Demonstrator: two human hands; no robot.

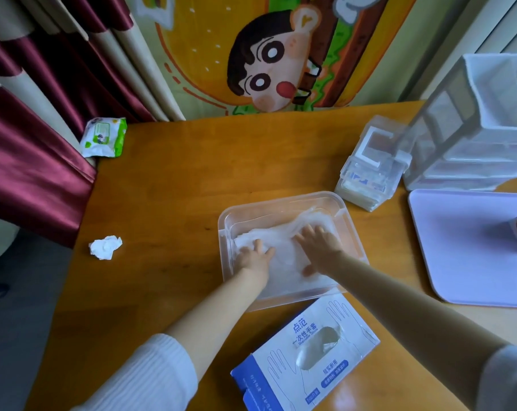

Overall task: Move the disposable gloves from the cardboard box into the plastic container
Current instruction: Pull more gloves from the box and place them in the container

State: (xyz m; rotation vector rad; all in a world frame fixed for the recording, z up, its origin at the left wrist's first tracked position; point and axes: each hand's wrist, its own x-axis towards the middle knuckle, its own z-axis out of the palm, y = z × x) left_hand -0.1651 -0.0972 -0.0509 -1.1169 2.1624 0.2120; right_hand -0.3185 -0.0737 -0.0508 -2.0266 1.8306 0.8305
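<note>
Left hand (255, 258), right hand (319, 247) apparently flatten blurred gloves (270, 236).

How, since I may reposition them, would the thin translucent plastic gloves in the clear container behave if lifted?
Probably floppy: the thin translucent plastic gloves wrinkle and bunch under the left hand and right hand. Likely light and slippery, being filmy sheets; layers may slide apart.

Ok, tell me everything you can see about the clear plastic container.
The plastic container is clear, shallow, rectangular with rounded corners, open-topped. It sits flat on the wooden table. Thin translucent gloves lie inside, with the left hand and right hand pressing flat on them. The cardboard box lies by its near edge.
</note>
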